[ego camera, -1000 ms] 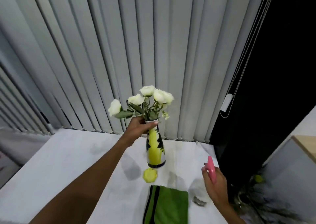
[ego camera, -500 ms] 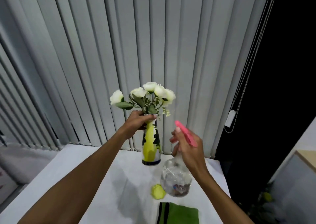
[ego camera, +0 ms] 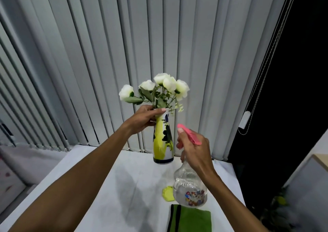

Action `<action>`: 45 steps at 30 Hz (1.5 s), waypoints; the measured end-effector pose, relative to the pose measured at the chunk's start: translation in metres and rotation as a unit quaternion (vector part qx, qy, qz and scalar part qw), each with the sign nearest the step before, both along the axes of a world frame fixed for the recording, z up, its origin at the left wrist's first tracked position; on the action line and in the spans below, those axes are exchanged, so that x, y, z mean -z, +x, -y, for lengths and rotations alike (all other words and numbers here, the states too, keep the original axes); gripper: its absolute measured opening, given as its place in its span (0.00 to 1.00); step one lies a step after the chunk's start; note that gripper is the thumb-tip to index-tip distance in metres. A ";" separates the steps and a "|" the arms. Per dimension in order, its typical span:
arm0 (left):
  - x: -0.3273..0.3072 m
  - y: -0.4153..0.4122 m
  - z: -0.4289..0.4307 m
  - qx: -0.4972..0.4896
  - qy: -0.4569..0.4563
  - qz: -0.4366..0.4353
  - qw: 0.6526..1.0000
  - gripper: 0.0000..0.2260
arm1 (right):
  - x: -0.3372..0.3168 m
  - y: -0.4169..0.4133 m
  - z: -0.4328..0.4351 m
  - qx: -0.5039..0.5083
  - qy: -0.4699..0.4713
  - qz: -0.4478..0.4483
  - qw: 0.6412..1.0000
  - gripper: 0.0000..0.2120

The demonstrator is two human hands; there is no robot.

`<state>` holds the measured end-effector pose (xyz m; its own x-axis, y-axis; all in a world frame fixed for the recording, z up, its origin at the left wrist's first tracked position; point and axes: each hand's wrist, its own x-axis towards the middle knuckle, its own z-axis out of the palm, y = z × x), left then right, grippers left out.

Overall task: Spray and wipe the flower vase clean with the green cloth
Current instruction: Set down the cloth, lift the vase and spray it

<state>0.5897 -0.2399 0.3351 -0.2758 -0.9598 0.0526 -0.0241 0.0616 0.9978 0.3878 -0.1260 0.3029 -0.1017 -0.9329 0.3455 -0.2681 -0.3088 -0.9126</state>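
I see the flower vase [ego camera: 163, 139] held upright in the air above the white table [ego camera: 134, 187], in front of the grey vertical blinds [ego camera: 159, 45]. It is a slim bottle-shaped piece, white with a broad yellow-green panel, dark blue leaf shapes down its right side and a dark band round the foot. My left hand [ego camera: 144, 119] is wrapped round its neck, thumb lying across the rim. Inside stand 5 white artificial roses [ego camera: 166, 84] with grey-green leaves, leaning out to the left and right. My right hand [ego camera: 194, 149] grips the neck of a clear spray bottle [ego camera: 190, 187], pink trigger head [ego camera: 190, 134] pointing at the vase, just beside it; whether liquid is in it I cannot tell. Its printed label shows near the base. The green cloth [ego camera: 191, 219], with 2 black stripes, lies folded on the table below, a small yellow-green coaster [ego camera: 167, 193] near it
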 end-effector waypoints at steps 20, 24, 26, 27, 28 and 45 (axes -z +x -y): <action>-0.008 0.003 0.013 0.041 0.011 -0.009 0.999 0.15 | -0.020 0.000 0.012 0.013 0.004 -0.016 1.000 0.16; -0.009 0.001 0.016 0.027 0.004 -0.011 1.000 0.11 | -0.019 -0.001 0.011 0.007 0.014 -0.016 1.000 0.18; -0.011 0.000 0.017 0.022 -0.001 -0.013 1.000 0.07 | -0.019 -0.002 0.010 0.005 0.013 -0.023 1.000 0.20; -0.011 0.000 0.018 0.020 -0.004 -0.012 1.000 0.06 | -0.018 -0.002 0.010 0.003 0.012 -0.029 1.000 0.20; -0.012 0.000 0.019 0.018 -0.007 -0.010 1.000 0.07 | -0.018 -0.002 0.010 0.001 0.012 -0.031 0.999 0.19; -0.015 -0.007 0.032 -0.044 -0.023 0.005 0.999 0.11 | -0.007 -0.004 0.001 0.008 0.034 -0.025 0.999 0.20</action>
